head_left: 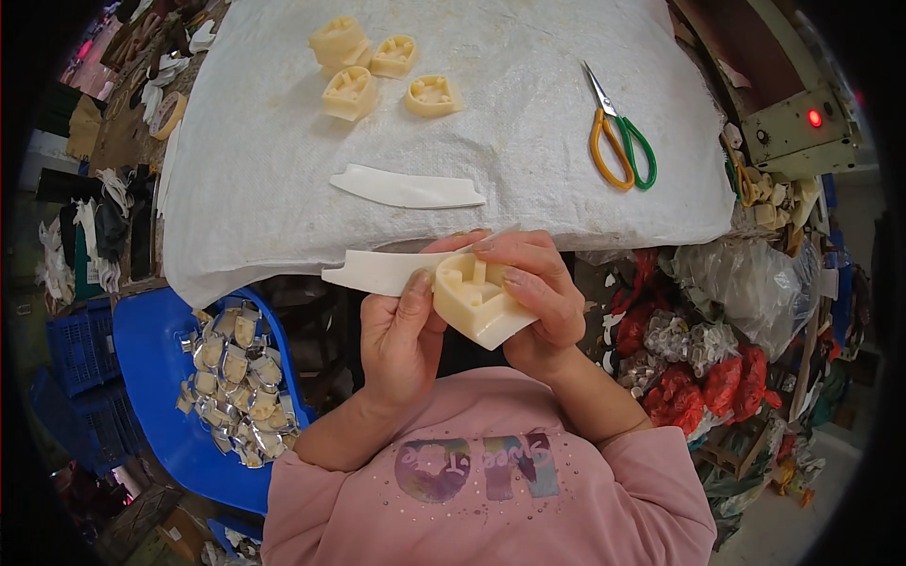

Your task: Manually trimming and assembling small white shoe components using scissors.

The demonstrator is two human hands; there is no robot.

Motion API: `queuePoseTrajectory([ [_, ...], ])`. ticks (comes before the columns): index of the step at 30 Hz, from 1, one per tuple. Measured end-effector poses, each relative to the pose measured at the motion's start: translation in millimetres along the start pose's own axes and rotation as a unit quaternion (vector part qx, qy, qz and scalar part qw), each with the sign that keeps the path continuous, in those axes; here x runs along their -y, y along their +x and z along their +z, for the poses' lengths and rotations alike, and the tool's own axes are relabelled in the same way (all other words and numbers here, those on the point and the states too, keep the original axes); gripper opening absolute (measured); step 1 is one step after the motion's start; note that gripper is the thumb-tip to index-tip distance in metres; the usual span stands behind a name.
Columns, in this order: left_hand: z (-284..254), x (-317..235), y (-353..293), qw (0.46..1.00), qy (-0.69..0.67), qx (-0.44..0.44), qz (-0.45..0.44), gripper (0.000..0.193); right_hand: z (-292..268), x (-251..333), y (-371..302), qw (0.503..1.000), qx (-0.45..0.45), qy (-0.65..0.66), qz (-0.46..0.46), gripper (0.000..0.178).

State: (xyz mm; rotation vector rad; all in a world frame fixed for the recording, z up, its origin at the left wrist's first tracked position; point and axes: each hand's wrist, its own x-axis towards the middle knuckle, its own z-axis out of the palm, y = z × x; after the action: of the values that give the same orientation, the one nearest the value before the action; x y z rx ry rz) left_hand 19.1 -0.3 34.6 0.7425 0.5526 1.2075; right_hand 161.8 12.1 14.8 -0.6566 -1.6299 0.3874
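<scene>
Both hands hold a cream plastic shoe heel [469, 292], its hollow ribbed side facing up, just off the near table edge. A white strip of sheet material [377, 272] lies against the heel and sticks out to the left. My left hand [404, 340] is closed, thumb and fingers pinching the strip and the heel's left side. My right hand [543, 292] wraps the heel's right side, its fingers pressing white material along the wall. A second white strip [408, 188] lies on the cloth beyond my hands.
Several loose heels [349, 92] sit at the far left of the white cloth [528, 123]. Scissors [618, 141] with orange and green handles lie at right. A blue plastic chair [156, 377] holds many cream and silver pieces. Bags [722, 382] are piled on the right.
</scene>
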Motion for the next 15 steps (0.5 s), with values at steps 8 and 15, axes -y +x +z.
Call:
queuePoseTrajectory([
  [8, 8.4, 2.1, -2.8, 0.998, 0.052, -0.031, 0.013, 0.046, 0.7, -3.4, -0.3, 0.999, -0.001, -0.038, -0.004, 0.051],
  [15, 0.0, 3.7, -7.5, 0.985, 0.166, -0.018, 0.031, 0.047, -3.3, -12.6, -3.7, 0.985, 0.01, -0.171, -0.033, 0.048],
])
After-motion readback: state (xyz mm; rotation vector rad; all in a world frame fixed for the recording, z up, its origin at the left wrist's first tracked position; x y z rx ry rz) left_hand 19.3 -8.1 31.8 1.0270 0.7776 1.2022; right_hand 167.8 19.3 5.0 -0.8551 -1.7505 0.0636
